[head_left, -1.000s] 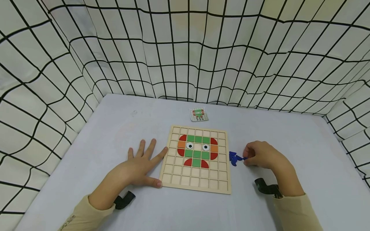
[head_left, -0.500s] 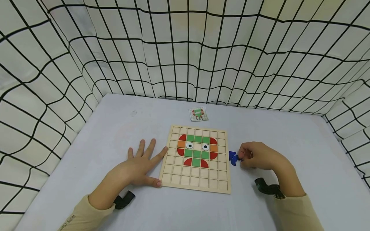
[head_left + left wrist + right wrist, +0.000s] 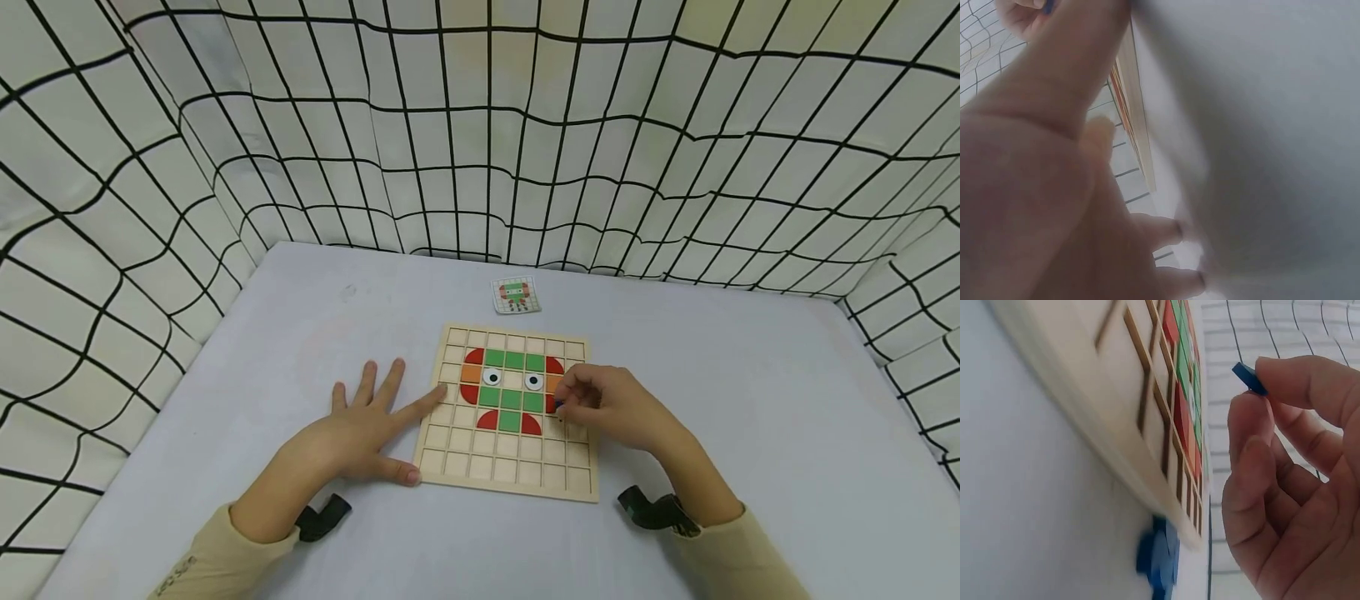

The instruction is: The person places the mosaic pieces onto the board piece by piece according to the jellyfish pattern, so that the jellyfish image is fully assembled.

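My right hand [image 3: 626, 410] pinches a small blue tile [image 3: 1249, 379] between thumb and finger, over the right part of a wooden grid board [image 3: 508, 492]. On the board, red, green and orange tiles [image 3: 510, 401] form a face with two round eye pieces [image 3: 491, 377]. My left hand [image 3: 348, 437] rests with fingers spread along the board's left side, index fingertip over the edge and thumb at the near left corner. In the right wrist view, more blue tiles [image 3: 1159, 557] lie on the table beside the board; my right hand hides them in the head view.
A small picture card [image 3: 516, 296] with a similar coloured figure lies behind the board. White table [image 3: 352, 317] surrounds it. Black netting [image 3: 487, 108] over white cloth encloses the back and sides. Each wrist carries a black camera mount [image 3: 322, 518].
My right hand has moved left from the blue tiles beside the board to above its right columns, with one blue tile. The left index finger has shifted slightly onto the board's edge.
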The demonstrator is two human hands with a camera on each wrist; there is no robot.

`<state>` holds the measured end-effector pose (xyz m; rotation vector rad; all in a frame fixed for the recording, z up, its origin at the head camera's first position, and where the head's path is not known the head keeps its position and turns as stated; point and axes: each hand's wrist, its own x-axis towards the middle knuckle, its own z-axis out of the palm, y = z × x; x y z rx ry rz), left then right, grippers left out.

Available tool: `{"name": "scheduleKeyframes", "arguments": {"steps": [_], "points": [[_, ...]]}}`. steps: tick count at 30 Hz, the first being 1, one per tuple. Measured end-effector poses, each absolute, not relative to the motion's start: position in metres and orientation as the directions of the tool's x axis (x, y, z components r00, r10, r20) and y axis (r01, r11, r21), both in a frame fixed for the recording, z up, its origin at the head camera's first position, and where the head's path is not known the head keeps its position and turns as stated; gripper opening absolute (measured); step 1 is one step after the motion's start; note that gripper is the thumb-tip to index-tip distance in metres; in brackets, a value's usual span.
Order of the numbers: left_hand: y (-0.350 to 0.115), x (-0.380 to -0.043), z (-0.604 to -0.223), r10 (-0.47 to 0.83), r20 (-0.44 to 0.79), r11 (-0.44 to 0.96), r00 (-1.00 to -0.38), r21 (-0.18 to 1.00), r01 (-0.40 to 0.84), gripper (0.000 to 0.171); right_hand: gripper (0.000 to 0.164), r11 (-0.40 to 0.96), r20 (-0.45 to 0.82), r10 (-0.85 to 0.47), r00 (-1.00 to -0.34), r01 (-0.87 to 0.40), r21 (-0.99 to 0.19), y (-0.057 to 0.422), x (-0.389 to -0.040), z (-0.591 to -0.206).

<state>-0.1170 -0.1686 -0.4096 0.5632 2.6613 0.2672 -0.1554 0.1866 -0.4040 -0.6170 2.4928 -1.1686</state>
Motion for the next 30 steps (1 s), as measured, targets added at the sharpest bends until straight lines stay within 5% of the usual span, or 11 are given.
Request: {"name": "scheduleKeyframes", "arguments": {"steps": [6,30], "points": [[-0.168,-0.117,-0.408,0.435,-0.34,0.893,-0.834,0.279,0.352,0.095,0.011,0.58,-0.134,-0.556,-0.82,-0.268,-0.769,0.169,-0.146,-0.406],[-0.167,-0.119,-0.408,0.429,-0.296,0.897,-0.853,0.249,0.364,0.104,0.009,0.689,-0.135,-0.583,-0.801,-0.4,-0.604,0.152,-0.132,-0.407]]}}
